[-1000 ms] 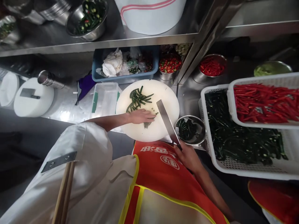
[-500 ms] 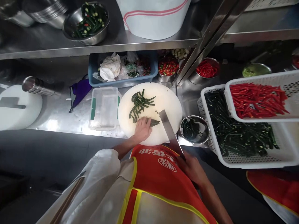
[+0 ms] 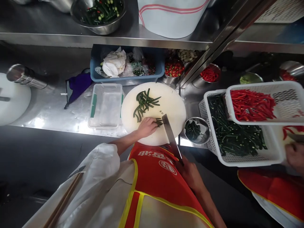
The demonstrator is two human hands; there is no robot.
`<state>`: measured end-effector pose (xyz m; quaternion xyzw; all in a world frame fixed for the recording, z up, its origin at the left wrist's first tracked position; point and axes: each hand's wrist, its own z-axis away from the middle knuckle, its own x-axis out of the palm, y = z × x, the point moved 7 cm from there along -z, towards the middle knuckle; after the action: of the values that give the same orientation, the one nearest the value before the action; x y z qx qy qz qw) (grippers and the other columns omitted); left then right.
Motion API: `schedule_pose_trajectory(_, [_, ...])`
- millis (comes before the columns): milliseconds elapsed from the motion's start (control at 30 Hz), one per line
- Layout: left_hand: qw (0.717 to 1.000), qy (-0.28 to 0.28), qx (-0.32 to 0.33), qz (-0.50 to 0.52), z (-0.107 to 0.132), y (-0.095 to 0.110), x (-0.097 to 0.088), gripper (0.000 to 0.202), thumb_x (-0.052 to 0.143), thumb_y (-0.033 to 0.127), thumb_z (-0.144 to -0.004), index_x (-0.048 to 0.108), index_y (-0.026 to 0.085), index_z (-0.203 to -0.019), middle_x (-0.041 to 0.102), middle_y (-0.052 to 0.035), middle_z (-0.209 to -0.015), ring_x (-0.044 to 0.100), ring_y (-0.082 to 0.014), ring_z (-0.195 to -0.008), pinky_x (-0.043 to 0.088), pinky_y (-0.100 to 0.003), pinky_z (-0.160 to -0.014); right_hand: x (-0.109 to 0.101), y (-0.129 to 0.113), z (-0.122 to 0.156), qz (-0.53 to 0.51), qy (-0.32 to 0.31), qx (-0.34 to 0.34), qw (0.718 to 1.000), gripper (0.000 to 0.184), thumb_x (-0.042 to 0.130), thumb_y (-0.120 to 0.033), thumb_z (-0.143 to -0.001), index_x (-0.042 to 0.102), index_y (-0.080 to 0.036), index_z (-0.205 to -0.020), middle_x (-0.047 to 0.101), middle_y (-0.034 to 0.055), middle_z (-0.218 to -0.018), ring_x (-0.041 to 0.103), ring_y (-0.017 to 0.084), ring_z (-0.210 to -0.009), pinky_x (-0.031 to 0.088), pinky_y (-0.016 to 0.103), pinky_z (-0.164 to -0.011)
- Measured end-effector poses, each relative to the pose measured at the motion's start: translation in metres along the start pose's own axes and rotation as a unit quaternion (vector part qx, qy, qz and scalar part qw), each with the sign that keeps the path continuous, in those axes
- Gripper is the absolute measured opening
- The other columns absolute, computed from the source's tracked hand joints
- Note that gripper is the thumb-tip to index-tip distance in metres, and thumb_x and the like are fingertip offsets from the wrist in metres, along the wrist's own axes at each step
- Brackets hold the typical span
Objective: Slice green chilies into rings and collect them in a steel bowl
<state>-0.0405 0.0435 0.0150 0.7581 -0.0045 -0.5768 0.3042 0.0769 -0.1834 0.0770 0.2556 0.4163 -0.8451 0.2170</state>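
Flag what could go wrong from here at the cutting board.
1. The cleaver ends right by the green chilies jutting from under the left grip; a slip could nick its fingers.
2. Small cut rings lie loose near the blade and could scatter.
3. The steel bowl sits close beside the cutting board; a wide swing might knock it.

Steel counter, glare-lit near front edge; metal shelf above; dark floor.

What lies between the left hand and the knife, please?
Green vegetable pieces on the white cutting board lie between the left hand and the knife, as the head view shows.
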Motion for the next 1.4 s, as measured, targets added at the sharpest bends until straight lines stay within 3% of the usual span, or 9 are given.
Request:
schedule_pose_trajectory(200, [0.999,0.018,0.018,0.042,-0.01,-0.004,-0.004,0.016,0.065,0.034,-0.086,0.069,0.02,-0.094,0.061,-0.0091,-0.115,0.054,-0.025,-0.111,0.045,-0.043,-0.097,0.011,-0.002,0.006,-0.009,-0.003,0.03,1.0,0.043,0.037,-0.043,-0.097,0.062,-0.019,-0.123,0.075,0.0078,-0.086,0.07,0.026,-0.075,0.046,0.031,-0.065])
schedule_pose_trajectory(333, [0.997,-0.021,0.048,0.05,-0.013,-0.006,0.001,0.013,0.064,0.032,-0.087,0.07,0.02,-0.089,0.061,-0.0082,-0.114,0.054,-0.0247,-0.11,0.045,-0.044,-0.098,0.018,-0.005,0.004,0.008,0.002,0.036,0.999,0.048,0.036,-0.036,-0.096,0.053,-0.019,-0.138,0.076,0.0094,-0.097,0.072,0.027,-0.086,0.047,0.031,-0.07])
schedule_pose_trajectory(467, [0.996,-0.032,0.056,0.053,-0.016,-0.004,0.004,0.013,0.061,0.03,-0.089,0.07,0.021,-0.089,0.061,-0.0083,-0.113,0.053,-0.0254,-0.11,0.045,-0.044,-0.098,0.023,-0.008,0.002,0.019,-0.006,0.023,1.0,0.053,0.036,-0.032,-0.097,0.044,-0.018,-0.147,0.076,0.0098,-0.097,0.072,0.028,-0.085,0.047,0.031,-0.069])
schedule_pose_trajectory(833, [0.991,-0.028,0.102,0.079,-0.019,-0.004,0.0,0.018,0.057,0.03,-0.093,0.07,0.018,-0.09,0.065,-0.0081,-0.103,0.054,-0.0231,-0.105,0.047,-0.04,-0.096,0.012,-0.027,0.001,-0.007,-0.011,0.006,1.0,0.057,0.04,-0.027,-0.095,0.037,-0.024,-0.152,0.076,0.0073,-0.103,0.071,0.027,-0.093,0.048,0.03,-0.072])
schedule_pose_trajectory(933, [0.99,-0.03,0.108,0.085,-0.019,-0.003,0.0,0.023,0.053,0.032,-0.096,0.07,0.017,-0.093,0.065,-0.0092,-0.104,0.053,-0.0233,-0.108,0.047,-0.039,-0.098,0.006,-0.028,-0.002,0.005,-0.03,0.007,1.0,0.054,0.042,-0.027,-0.094,0.044,-0.022,-0.147,0.076,0.0084,-0.1,0.071,0.028,-0.092,0.046,0.03,-0.072])
schedule_pose_trajectory(1067, [0.988,-0.042,0.108,0.105,-0.02,-0.004,0.0,0.024,0.049,0.03,-0.097,0.07,0.018,-0.096,0.065,-0.0094,-0.105,0.053,-0.0228,-0.109,0.047,-0.04,-0.1,0.001,-0.025,-0.013,-0.008,-0.047,0.018,0.999,0.038,0.041,-0.029,-0.096,0.062,-0.024,-0.126,0.075,0.0088,-0.099,0.07,0.028,-0.095,0.045,0.029,-0.071])
schedule_pose_trajectory(1200, [0.988,-0.053,0.11,0.096,-0.025,-0.001,0.002,0.026,0.046,0.029,-0.099,0.069,0.018,-0.095,0.065,-0.0094,-0.102,0.054,-0.0221,-0.108,0.046,-0.04,-0.101,0.006,-0.022,-0.039,0.003,-0.041,0.03,0.999,0.035,0.044,-0.029,-0.094,0.064,-0.021,-0.121,0.075,0.0107,-0.096,0.07,0.028,-0.091,0.044,0.029,-0.072])
schedule_pose_trajectory(1300, [0.991,-0.054,0.104,0.071,-0.021,0.004,0.002,0.029,0.043,0.03,-0.1,0.068,0.018,-0.093,0.066,-0.0088,-0.1,0.056,-0.0211,-0.105,0.045,-0.039,-0.101,0.001,-0.016,-0.059,0.008,-0.025,-0.023,0.999,0.036,0.044,-0.029,-0.092,0.064,-0.019,-0.12,0.074,0.0113,-0.102,0.069,0.028,-0.093,0.045,0.031,-0.077])
schedule_pose_trajectory(1400, [0.995,-0.035,0.08,0.04,-0.003,0.007,0.003,0.027,0.044,0.03,-0.1,0.067,0.019,-0.095,0.066,-0.0075,-0.1,0.056,-0.021,-0.105,0.045,-0.04,-0.101,-0.018,-0.002,-0.074,0.018,-0.029,-0.082,0.996,0.034,0.045,-0.034,-0.09,0.067,-0.018,-0.11,0.074,0.0111,-0.1,0.068,0.028,-0.09,0.045,0.033,-0.078])
